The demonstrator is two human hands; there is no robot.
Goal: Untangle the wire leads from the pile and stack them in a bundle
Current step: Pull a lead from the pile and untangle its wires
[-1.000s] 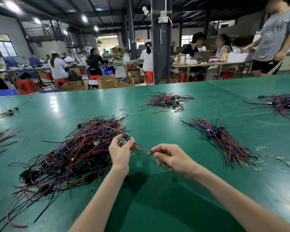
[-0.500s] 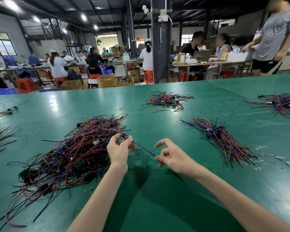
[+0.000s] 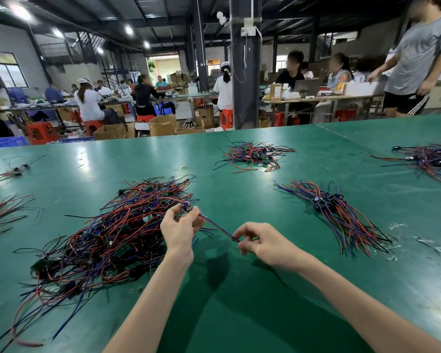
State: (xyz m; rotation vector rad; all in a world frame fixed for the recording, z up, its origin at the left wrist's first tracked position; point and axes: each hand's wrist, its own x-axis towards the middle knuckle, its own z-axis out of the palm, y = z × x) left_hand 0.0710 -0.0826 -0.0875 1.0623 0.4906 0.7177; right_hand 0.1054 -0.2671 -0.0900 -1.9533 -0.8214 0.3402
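Wire lead [image 3: 215,225] ×1 | left hand [image 3: 180,229] pinches connector | right hand [image 3: 262,244] pinches tail | tangled pile [image 3: 107,233] ×1 | bundle [image 3: 339,212] ×1

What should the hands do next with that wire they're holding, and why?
Probably lift the lead rightward onto the neat bundle. The left hand pinches its connector end, the right hand its tail, and it looks stretched free beside the tangled pile.

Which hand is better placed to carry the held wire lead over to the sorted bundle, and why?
The right hand, probably: it pinches the lead and is nearer the bundle; the left hand sits by the pile.
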